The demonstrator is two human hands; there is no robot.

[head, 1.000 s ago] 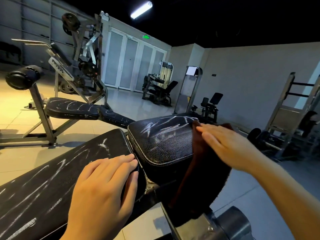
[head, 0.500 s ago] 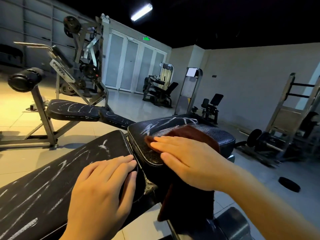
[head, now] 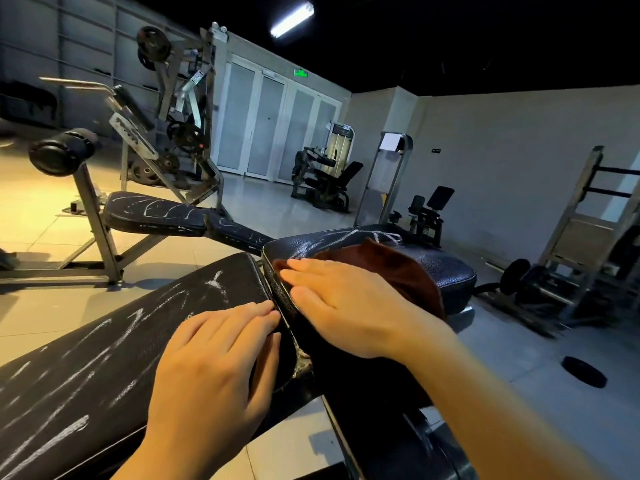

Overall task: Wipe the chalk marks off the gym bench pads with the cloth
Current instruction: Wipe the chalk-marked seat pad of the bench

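A long black bench pad (head: 104,344) streaked with white chalk runs from the lower left toward the middle. My left hand (head: 214,362) rests flat on its near end, fingers straight, tips at the pad's edge. Beyond the gap sits the black seat pad (head: 446,268), with chalk streaks still showing at its far side. A dark brown cloth (head: 388,268) lies over this pad and hangs down its right side. My right hand (head: 346,306) presses flat on the cloth at the pad's left edge, fingers extended.
A second chalk-marked bench (head: 156,214) stands to the left on the tiled floor, beside a plate-loaded machine (head: 180,109). Racks and dumbbells (head: 540,282) are at the right, and a weight plate (head: 583,370) lies on the floor. Other machines stand by the far doors.
My right hand has swept the cloth leftward across the seat pad, from its right edge to its left edge. Fewer chalk streaks show on that pad. My left hand has stayed put.
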